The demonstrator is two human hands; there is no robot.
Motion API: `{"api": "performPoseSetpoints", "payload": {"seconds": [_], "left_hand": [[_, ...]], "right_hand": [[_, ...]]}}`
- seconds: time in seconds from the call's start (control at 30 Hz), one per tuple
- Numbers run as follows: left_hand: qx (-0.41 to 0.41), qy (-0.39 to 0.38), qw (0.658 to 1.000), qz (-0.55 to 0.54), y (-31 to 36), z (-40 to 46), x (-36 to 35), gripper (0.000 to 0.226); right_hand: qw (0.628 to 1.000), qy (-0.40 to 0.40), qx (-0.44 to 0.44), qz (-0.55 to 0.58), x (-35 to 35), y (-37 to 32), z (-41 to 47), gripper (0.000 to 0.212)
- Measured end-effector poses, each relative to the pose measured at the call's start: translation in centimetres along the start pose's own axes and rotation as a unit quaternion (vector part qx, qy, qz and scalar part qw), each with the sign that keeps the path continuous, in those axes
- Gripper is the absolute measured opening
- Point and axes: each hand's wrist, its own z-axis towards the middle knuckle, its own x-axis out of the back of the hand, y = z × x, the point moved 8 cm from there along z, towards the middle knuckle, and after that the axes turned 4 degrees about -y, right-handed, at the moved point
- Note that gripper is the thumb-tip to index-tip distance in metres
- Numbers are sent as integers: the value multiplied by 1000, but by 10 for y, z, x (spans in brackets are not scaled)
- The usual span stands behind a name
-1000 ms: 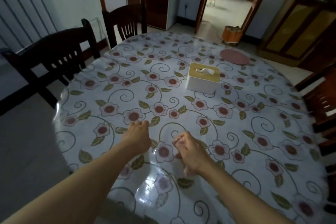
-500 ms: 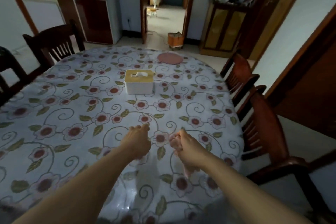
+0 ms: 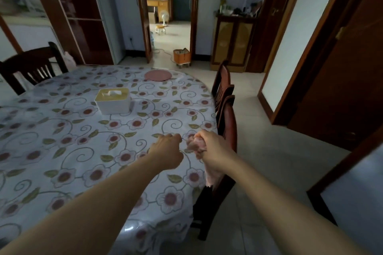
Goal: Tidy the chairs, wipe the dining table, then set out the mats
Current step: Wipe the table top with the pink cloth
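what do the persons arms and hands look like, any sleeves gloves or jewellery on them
Both forearms are bare as far as the frame shows, with no sleeve edge in view. The left hand and the right hand wear no gloves. No watch, bracelet or band shows at either wrist. No ring can be made out, though the fingers are too small and dim to be sure.

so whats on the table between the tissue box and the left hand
Nothing stands there. In the head view only bare flowered tablecloth lies between the tissue box and the left hand.
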Motion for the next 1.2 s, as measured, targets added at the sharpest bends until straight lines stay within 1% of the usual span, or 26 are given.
{"api": "performPoseSetpoints", "payload": {"seconds": [0.1, 0.2, 0.37, 0.57, 0.7, 0.77, 0.83, 0.9, 1.0, 1.1, 1.2], "left_hand": [[3, 12, 1000, 11, 25, 18, 14, 48], [21, 27, 999, 5, 37, 40, 27, 49], [80, 50, 995, -17, 24, 95, 51, 53], [143, 45, 987, -57, 16, 158, 65, 51], [174, 48, 981, -68, 21, 179, 72, 52], [206, 46, 975, -74, 20, 186, 75, 51], [245, 54, 964, -87, 17, 190, 80, 48], [287, 74, 949, -109, 14, 189, 85, 46], [359, 104, 917, -142, 26, 181, 89, 49], [415, 139, 887, -150, 43, 172, 91, 49], [458, 147, 862, -163, 67, 168, 84, 47]], "right_hand": [[999, 25, 12, 24, 26, 16, 11, 28], [999, 23, 30, 22, 45, 27, 32, 25], [998, -2, 67, -2, 69, 39, 91, 29], [993, -48, 93, -46, 86, 57, 166, 29], [988, -78, 120, -54, 96, 68, 210, 33], [983, -96, 144, -62, 101, 72, 231, 32], [977, -112, 173, -59, 105, 75, 250, 32], [967, -133, 208, -68, 108, 74, 264, 38], [946, -177, 262, -67, 116, 76, 279, 48], [929, -192, 312, -56, 129, 75, 292, 37], [907, -216, 357, -56, 138, 75, 301, 29]]}}
